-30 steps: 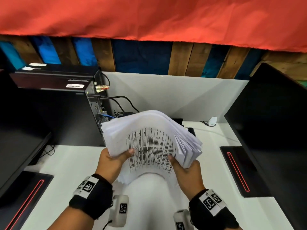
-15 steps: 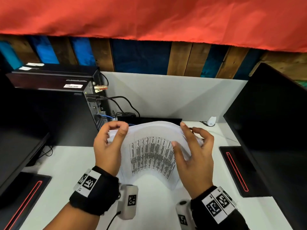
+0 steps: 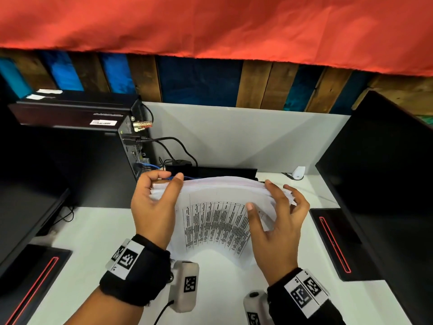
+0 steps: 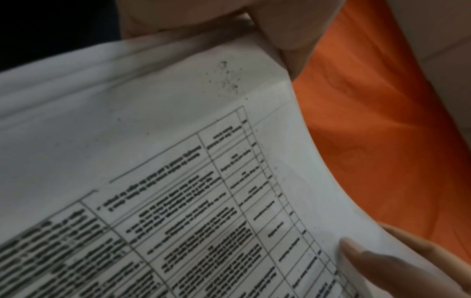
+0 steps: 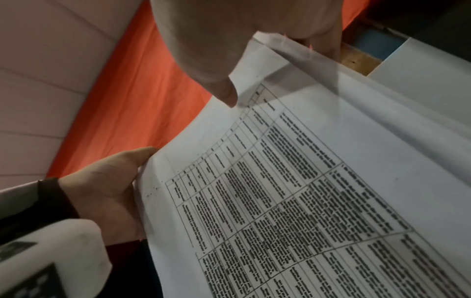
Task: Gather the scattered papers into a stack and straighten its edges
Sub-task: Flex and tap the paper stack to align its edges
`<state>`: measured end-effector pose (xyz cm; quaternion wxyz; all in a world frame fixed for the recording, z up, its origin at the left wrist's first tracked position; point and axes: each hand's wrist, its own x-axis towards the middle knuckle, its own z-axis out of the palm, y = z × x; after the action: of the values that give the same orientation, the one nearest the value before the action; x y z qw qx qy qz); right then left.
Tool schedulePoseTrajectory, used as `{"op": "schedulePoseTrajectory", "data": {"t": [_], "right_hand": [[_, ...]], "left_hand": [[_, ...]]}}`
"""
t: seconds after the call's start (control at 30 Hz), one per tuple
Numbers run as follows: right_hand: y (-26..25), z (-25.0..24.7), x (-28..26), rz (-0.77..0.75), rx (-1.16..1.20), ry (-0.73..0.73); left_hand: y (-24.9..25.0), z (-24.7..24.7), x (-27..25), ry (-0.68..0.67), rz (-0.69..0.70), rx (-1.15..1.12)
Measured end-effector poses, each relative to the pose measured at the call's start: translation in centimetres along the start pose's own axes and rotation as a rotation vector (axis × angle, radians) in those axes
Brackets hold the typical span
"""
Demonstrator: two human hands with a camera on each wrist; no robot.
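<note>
Mid-straightening, at centre frame: stack of papers [image 3: 218, 219] stood on its lower edge on the white desk [image 3: 93, 242], bowed toward the camera, printed table facing the viewer. Long axis apparently running left to right across the frame, top edge uppermost, though the bend makes that hard to judge. Left hand [image 3: 154, 207] at the stack's upper-left corner, fingers curled over the top edge, thumb in front. Right hand [image 3: 278, 221] at the right side, fingers spread, thumb pressing the front sheet. Likely next: a squeeze inward from both sides, then a tap of the lower edge on the desk.
</note>
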<state>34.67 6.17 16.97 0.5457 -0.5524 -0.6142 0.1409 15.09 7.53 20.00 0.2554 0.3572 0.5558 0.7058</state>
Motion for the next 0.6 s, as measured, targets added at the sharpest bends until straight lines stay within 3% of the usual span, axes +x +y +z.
{"op": "schedulePoseTrajectory", "data": {"t": [0.43, 0.6], "right_hand": [[-0.2, -0.1, -0.4, -0.055, 0.037, 0.037], [0.1, -0.2, -0.2, -0.002, 0.025, 0.042]], "left_hand": [[-0.4, -0.7, -0.5, -0.026, -0.066, -0.049], [-0.9, -1.1, -0.4, -0.040, -0.041, -0.043]]}}
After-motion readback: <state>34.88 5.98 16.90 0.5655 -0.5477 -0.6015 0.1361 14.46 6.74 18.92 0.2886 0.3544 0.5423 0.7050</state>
